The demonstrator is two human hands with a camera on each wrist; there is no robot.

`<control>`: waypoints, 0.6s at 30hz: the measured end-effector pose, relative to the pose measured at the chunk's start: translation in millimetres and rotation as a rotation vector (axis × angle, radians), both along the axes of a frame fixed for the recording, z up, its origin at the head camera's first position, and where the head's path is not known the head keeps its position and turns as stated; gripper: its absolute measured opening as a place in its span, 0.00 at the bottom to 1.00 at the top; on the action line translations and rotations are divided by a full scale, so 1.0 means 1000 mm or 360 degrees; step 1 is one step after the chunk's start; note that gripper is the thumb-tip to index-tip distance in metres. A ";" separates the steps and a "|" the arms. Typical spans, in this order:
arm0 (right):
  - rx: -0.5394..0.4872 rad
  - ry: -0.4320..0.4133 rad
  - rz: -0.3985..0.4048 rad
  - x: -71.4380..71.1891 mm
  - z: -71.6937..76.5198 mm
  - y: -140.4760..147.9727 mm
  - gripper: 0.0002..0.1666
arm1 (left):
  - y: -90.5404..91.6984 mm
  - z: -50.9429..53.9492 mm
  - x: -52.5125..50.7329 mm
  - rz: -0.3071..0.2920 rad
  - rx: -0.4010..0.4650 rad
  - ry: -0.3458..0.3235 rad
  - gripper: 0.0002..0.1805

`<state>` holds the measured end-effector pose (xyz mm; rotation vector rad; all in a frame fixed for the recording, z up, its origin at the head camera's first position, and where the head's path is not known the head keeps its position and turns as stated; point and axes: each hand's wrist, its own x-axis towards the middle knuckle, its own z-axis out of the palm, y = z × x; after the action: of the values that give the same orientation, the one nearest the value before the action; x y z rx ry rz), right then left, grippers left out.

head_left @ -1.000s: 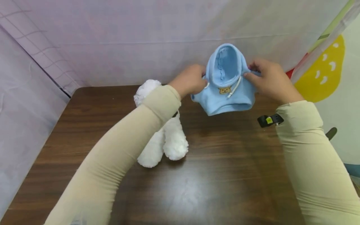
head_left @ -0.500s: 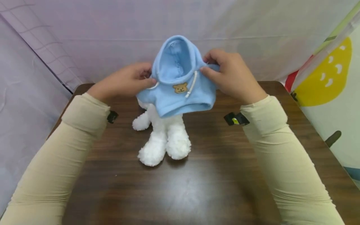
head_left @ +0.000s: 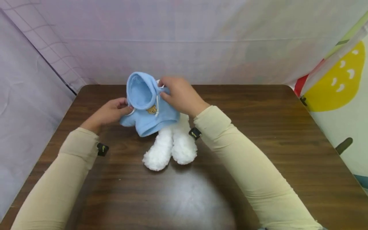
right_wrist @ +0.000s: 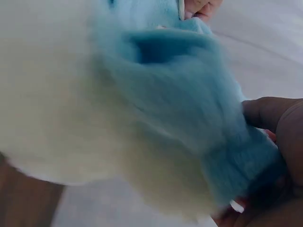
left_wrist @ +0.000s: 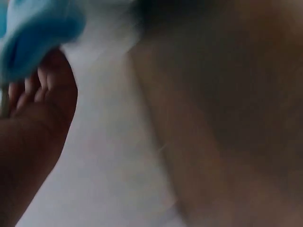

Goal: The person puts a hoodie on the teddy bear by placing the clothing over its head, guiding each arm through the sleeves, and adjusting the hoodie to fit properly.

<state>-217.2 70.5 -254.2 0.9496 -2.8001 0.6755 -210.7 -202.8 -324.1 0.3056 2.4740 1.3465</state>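
A small light-blue hoodie (head_left: 168, 111) with a bear patch and white drawstring hangs over a white plush toy (head_left: 161, 150) lying on the table. My left hand (head_left: 110, 111) pinches the hoodie at its left side, near the hood. At the opposite shoulder, my right hand (head_left: 182, 95) grips the cloth between thumb and fingers. The hoodie covers the toy's upper body, and only its legs show well. In the right wrist view, blurred white plush (right_wrist: 57, 94) lies close beside the blue fabric (right_wrist: 180, 94). The left wrist view catches blue cloth (left_wrist: 38, 38) above my curled fingers.
The dark wooden table (head_left: 258, 143) extends on both sides of the toy. A pale curtain (head_left: 201, 41) stands along its back edge. To the right is a white wall with a yellow decoration (head_left: 339, 80).
Both hands have carried the hoodie leftward and lower, from right of the plush toy to over its upper body and beyond it on the left. The toy's legs have hardly moved.
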 end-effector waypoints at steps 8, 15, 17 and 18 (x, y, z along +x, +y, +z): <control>0.0045 -0.0155 -0.0260 -0.014 -0.031 0.035 0.16 | 0.044 -0.029 -0.004 0.0075 0.0069 -0.0159 0.28; -0.0126 -0.0229 -0.0366 -0.012 -0.039 0.072 0.14 | 0.067 -0.018 -0.010 -0.0014 0.0118 -0.0145 0.24; -0.0150 -0.0248 -0.0386 -0.009 -0.041 0.084 0.15 | 0.075 -0.015 -0.009 -0.0069 0.0089 -0.0112 0.23; -0.0153 -0.0260 -0.0395 -0.008 -0.042 0.090 0.15 | 0.078 -0.014 -0.008 -0.0099 0.0072 -0.0095 0.23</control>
<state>-224.8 160.2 -296.2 0.5397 -2.9239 0.8759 -219.2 -124.5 -338.0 0.3443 2.3684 1.3675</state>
